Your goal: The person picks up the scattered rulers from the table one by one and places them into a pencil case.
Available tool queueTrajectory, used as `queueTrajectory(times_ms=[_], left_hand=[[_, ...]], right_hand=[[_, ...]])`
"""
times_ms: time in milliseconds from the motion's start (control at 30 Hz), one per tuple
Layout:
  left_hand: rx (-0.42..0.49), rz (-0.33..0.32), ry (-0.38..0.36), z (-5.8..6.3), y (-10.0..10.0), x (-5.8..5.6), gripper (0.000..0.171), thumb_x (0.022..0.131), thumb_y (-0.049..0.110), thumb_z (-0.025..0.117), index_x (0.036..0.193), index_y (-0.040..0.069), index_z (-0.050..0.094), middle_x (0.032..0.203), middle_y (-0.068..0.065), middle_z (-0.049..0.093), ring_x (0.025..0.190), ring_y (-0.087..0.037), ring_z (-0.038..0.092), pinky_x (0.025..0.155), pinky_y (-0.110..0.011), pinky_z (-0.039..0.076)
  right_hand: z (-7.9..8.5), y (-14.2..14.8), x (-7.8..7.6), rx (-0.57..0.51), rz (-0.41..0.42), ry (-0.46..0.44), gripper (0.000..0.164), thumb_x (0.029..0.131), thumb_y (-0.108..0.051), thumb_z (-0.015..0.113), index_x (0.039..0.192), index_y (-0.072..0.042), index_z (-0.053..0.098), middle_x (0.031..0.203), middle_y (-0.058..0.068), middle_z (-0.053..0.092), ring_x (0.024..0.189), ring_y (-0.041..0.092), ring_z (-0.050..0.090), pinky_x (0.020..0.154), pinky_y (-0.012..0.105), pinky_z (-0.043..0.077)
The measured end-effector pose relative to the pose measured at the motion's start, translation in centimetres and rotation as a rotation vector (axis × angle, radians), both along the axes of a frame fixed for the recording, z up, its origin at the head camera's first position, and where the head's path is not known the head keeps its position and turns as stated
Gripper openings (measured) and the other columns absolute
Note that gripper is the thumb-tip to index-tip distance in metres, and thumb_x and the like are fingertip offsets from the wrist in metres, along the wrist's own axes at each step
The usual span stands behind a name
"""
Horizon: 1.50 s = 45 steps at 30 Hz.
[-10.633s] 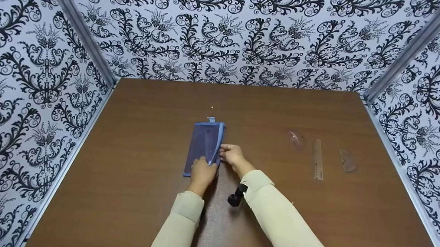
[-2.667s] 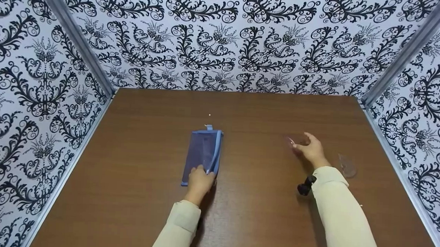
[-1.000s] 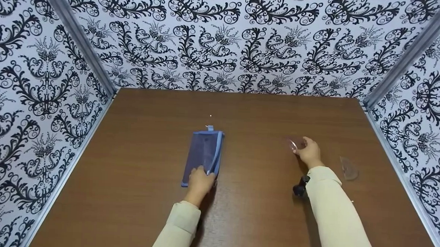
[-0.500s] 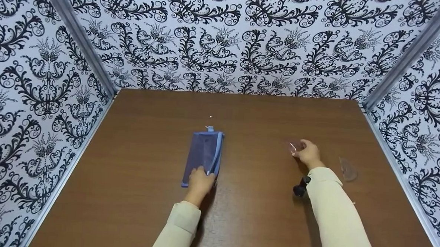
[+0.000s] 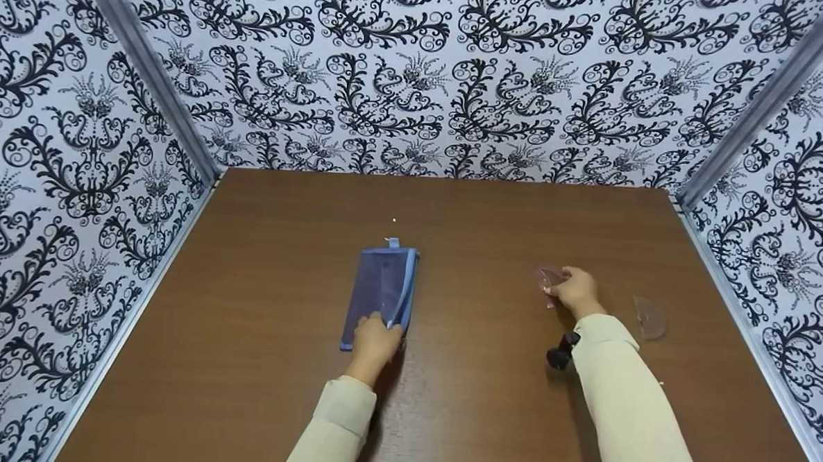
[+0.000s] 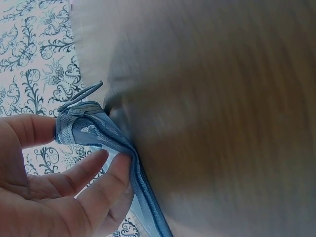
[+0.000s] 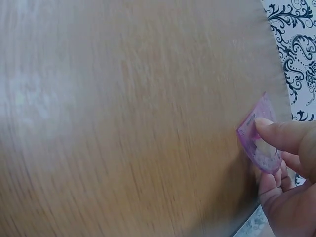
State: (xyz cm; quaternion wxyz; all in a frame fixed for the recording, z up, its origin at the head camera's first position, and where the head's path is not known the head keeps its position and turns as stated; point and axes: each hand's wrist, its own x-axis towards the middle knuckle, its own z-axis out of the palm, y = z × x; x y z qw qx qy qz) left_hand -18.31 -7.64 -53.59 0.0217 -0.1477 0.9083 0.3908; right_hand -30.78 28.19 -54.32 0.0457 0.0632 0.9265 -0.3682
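A blue zip pouch (image 5: pixel 380 285) with see-through sides lies on the table, its zipper edge to the right. My left hand (image 5: pixel 376 337) grips the pouch's near right corner; in the left wrist view, thumb and fingers hold the blue zipper edge (image 6: pixel 143 192) with the edges slightly parted. What lies inside the pouch is unclear. Farther right, my right hand (image 5: pixel 577 292) pinches a pink see-through protractor (image 5: pixel 547 278). In the right wrist view the thumb presses on the face of the protractor (image 7: pixel 254 143), which is tilted up, and the fingers are behind it.
A clear protractor (image 5: pixel 651 318) lies on the brown table (image 5: pixel 473 400) to the right of my right hand. A tiny white speck (image 5: pixel 394 220) is beyond the pouch. Patterned walls (image 5: pixel 418 85) close off the back and both sides.
The clear ruler, on the table about ten seconds ago, is gone from there. My right hand went from the pouch to the pink protractor, now tilted up in its fingers. My left hand stayed.
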Motion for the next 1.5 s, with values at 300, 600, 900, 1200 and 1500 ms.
queueTrajectory(times_ms=[300, 600, 900, 1200, 1500], left_hand=[[0.023, 0.006, -0.006, 0.2, 0.0, 0.1, 0.05, 0.085, 0.02, 0.06, 0.123, -0.012, 0.054, 0.117, -0.031, 0.054, 0.107, -0.045, 0.055, 0.09, -0.05, 0.046], [0.015, 0.013, 0.009, 0.0, 0.1, 0.0, 0.045, 0.084, 0.02, 0.061, 0.117, -0.01, 0.058, 0.108, -0.027, 0.056, 0.103, -0.045, 0.056, 0.088, -0.052, 0.047], [0.005, 0.012, 0.001, 0.1, 0.1, 0.0, 0.045, 0.086, 0.021, 0.061, 0.118, -0.01, 0.058, 0.111, -0.028, 0.056, 0.104, -0.046, 0.056, 0.089, -0.053, 0.046], [0.003, 0.008, 0.0, 0.0, 0.1, 0.1, 0.049, 0.085, 0.022, 0.061, 0.122, -0.011, 0.056, 0.114, -0.03, 0.055, 0.107, -0.047, 0.055, 0.092, -0.053, 0.045], [0.027, 0.006, -0.013, 0.1, 0.0, 0.0, 0.05, 0.087, 0.022, 0.06, 0.125, -0.01, 0.054, 0.119, -0.03, 0.054, 0.111, -0.047, 0.053, 0.094, -0.053, 0.044]], right_hand=[[0.1, -0.4, -0.1, 0.002, -0.056, 0.001, 0.065, 0.077, -0.005, 0.073, 0.132, 0.014, 0.045, 0.126, 0.031, 0.055, 0.119, 0.044, 0.052, 0.102, 0.047, 0.039], [0.2, -0.8, 0.5, -0.055, -0.087, 0.003, 0.063, 0.08, -0.004, 0.072, 0.134, 0.011, 0.045, 0.106, 0.021, 0.066, 0.103, 0.033, 0.06, 0.095, 0.045, 0.045], [0.0, -1.2, 0.7, -0.116, -0.101, 0.02, 0.061, 0.079, 0.001, 0.072, 0.133, 0.013, 0.045, 0.103, 0.023, 0.067, 0.097, 0.032, 0.061, 0.089, 0.041, 0.05], [0.0, -1.7, 0.8, -0.323, -0.123, 0.024, 0.063, 0.079, 0.011, 0.067, 0.135, 0.016, 0.039, 0.098, 0.022, 0.063, 0.078, 0.012, 0.059, 0.06, 0.021, 0.053], [0.3, -2.4, 0.7, -0.516, -0.17, 0.01, 0.065, 0.082, 0.016, 0.061, 0.139, 0.017, 0.032, 0.094, 0.016, 0.062, 0.072, 0.004, 0.058, 0.063, 0.018, 0.051]])
